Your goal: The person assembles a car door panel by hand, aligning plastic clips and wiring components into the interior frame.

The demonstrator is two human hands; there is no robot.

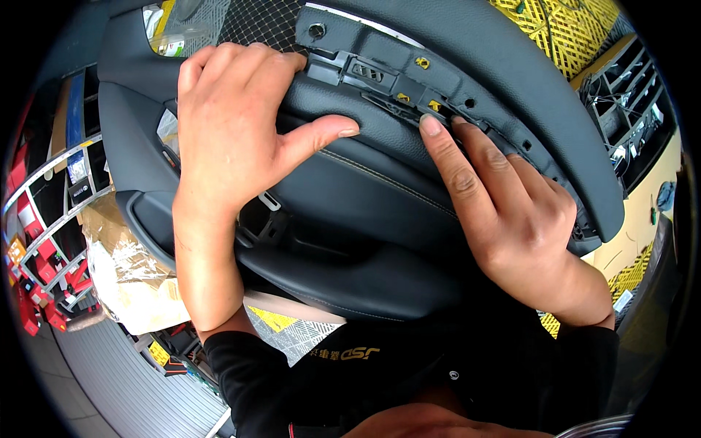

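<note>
A black leather car door panel [380, 186] with pale stitching lies before me. Along its far side runs a black plastic channel [380, 77] with slots, holes and several yellow clips [422, 63]. My left hand [230, 120] grips the panel's upper left, fingers folded over the far edge, thumb stretched out across the leather; its fingertips are mostly hidden. At the channel's middle, my right hand [511, 201] rests with forefinger extended and its tip on the channel's near edge. The other right fingers bend toward the groove, tips partly hidden. A padded curved strip [540, 95] borders the channel's far side.
At the left stands a metal rack [55, 226] with red boxes. Crumpled clear plastic wrap [135, 274] is beside the panel. A slatted black rack [631, 95] stands at the right, near yellow floor grating [558, 33]. Black diamond-stitched material [255, 25] lies beyond my left hand.
</note>
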